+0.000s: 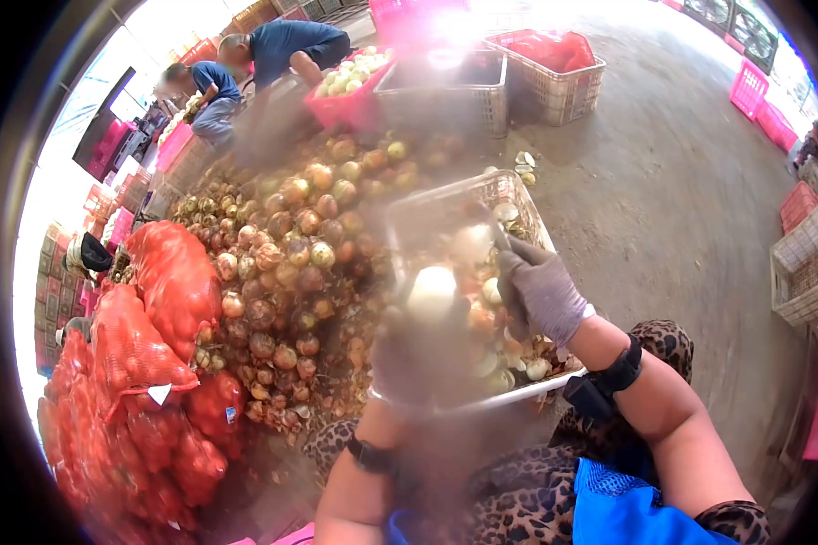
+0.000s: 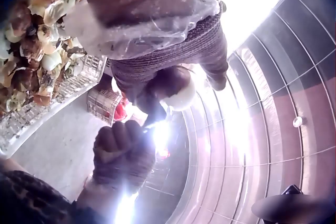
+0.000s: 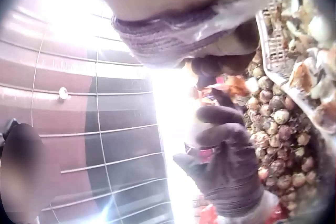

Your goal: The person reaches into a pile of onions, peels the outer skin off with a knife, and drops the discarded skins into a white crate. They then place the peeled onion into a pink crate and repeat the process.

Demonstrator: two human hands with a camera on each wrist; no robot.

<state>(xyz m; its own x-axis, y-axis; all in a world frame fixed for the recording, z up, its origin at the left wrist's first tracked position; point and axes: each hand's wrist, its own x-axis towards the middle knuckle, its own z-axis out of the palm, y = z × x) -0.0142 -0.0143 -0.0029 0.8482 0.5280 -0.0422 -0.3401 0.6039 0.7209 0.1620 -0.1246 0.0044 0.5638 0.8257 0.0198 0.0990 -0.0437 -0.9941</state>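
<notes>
A pale, partly peeled onion (image 1: 432,289) (image 2: 181,94) is held in the gloved left hand (image 2: 173,58) (image 3: 228,150), which a blur mostly hides in the head view. To its right is the gloved right hand (image 1: 547,292) (image 2: 123,153) (image 3: 220,62), fingers curled round a small tool whose shape is unclear; a bright glint shows beside it in the left wrist view. Below both hands stands a white crate (image 1: 518,392) (image 2: 58,98) (image 3: 283,79) of onion skins and pale pieces (image 1: 536,368) (image 2: 51,60).
Unpeeled onions (image 1: 282,300) (image 3: 281,129) lie heaped left of the crate, with red mesh sacks (image 1: 145,363) beyond. Two people (image 1: 286,50) bend over at the back left. Crates (image 1: 554,95) stand at the back and others (image 1: 804,272) at the right, on the concrete floor (image 1: 663,182).
</notes>
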